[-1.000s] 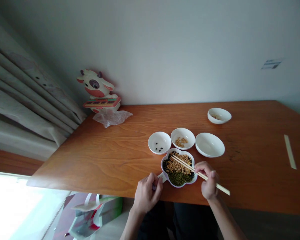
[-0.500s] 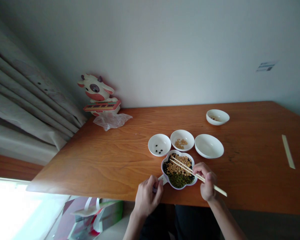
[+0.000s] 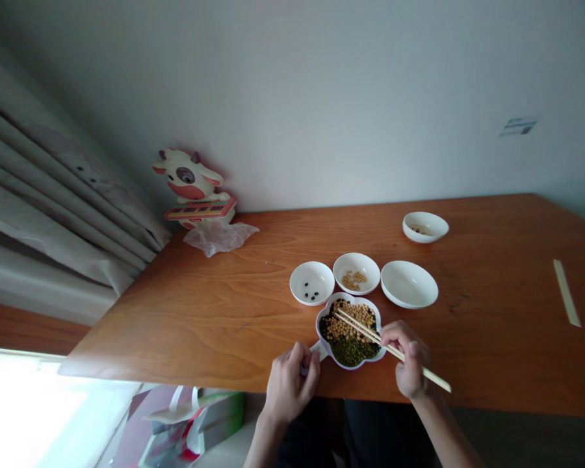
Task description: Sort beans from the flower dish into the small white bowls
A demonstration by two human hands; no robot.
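Note:
A white flower-shaped dish [image 3: 379,318] near the table's front edge holds yellow, black and green beans. My right hand [image 3: 408,361] is closed on a pair of wooden chopsticks [image 3: 365,331], whose tips rest over the yellow beans in the dish. My left hand [image 3: 290,383] is closed on the dish's small handle [image 3: 318,350] at its left side. Behind the dish stand three white bowls: one with a few black beans [image 3: 312,283], one with yellow beans [image 3: 356,272], and one with nothing visible in it [image 3: 409,284].
A fourth small white bowl [image 3: 425,226] sits further back. A paper chopstick sleeve [image 3: 566,293] lies at the right. A cow-shaped toy [image 3: 193,186] and a crumpled clear bag [image 3: 219,236] are at the back left by the curtain. A bag [image 3: 190,429] hangs below the table edge.
The view shifted slightly. My right hand and the chopsticks have barely moved over the dish; my left hand stays on the handle.

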